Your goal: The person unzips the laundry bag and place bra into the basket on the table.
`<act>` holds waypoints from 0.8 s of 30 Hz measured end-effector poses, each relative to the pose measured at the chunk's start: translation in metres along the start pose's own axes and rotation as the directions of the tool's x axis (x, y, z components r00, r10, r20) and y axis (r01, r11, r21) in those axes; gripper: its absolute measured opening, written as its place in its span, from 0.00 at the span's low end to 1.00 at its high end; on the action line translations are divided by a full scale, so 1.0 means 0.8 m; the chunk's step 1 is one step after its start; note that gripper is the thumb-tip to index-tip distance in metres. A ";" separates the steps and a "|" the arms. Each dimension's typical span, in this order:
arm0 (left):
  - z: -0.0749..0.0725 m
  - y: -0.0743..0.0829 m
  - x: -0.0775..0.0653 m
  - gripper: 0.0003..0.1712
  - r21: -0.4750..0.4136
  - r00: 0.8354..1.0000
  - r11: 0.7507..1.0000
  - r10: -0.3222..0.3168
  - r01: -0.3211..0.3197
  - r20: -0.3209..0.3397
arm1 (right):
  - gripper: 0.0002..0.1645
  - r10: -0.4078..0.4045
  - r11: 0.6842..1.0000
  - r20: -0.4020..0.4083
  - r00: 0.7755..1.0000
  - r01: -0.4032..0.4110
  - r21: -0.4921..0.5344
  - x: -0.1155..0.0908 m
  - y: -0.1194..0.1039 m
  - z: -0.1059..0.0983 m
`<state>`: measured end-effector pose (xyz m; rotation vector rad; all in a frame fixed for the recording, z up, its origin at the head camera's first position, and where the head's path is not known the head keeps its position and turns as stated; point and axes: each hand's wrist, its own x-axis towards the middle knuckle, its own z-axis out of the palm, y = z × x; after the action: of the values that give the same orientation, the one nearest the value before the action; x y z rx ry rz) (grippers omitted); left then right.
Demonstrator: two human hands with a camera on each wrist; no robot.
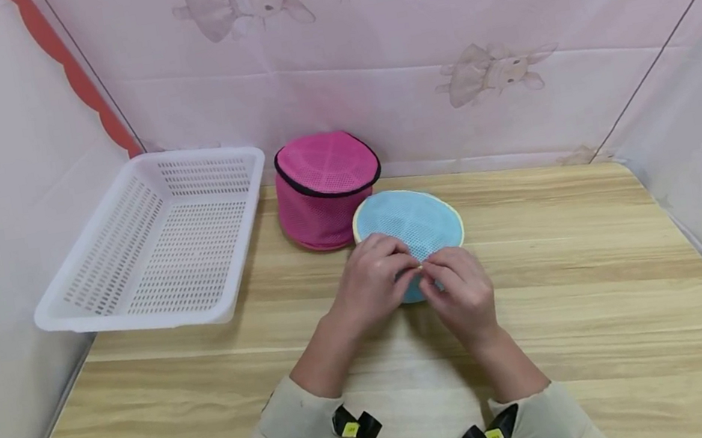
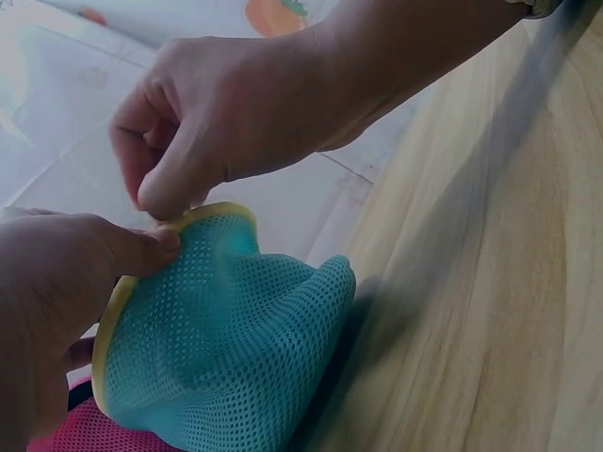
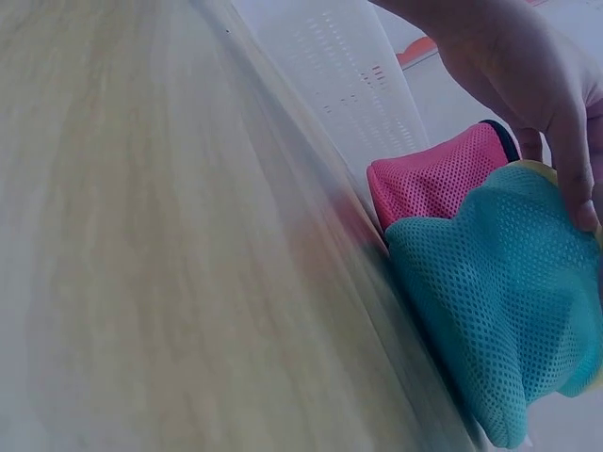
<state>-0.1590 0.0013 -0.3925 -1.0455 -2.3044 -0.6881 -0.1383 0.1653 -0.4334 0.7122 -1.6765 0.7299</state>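
Observation:
Both hands meet at the near edge of a light-blue mesh bag (image 1: 406,212) with yellow trim. In the head view my left hand (image 1: 375,276) pinches the edge from the left, and my right hand (image 1: 464,289) pinches it just to the right, fingertips nearly together. A tiny pale bit shows between the fingertips; I cannot tell what it is. From the left wrist, the left thumb (image 2: 155,247) presses on the yellow trim, with the right hand (image 2: 221,113) above. The bag's soft side is creased in both wrist views.
Behind the blue bag, slightly left, stands a pink mesh bag (image 1: 329,211) with a black-trimmed top. Farther left is a white slotted plastic basket (image 1: 242,243). Printed cloth walls (image 1: 328,63) enclose the wooden table (image 1: 606,287) at the back and sides.

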 end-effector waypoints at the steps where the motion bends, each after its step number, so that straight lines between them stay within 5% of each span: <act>1: 0.000 -0.001 0.000 0.03 -0.006 1.000 1.000 -0.001 0.001 -0.001 | 0.07 0.002 1.000 -0.002 1.000 -0.002 -0.006 0.000 0.000 0.000; 24: -0.008 -0.015 -0.004 0.03 -0.056 0.999 0.998 -0.034 0.033 -0.028 | 0.07 0.081 0.995 0.001 0.997 -0.081 -0.058 -0.007 0.008 -0.010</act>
<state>-0.1653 -0.0110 -0.3927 -1.0173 -2.2947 -0.7790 -0.1372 0.1762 -0.4384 0.6079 -1.7312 0.7344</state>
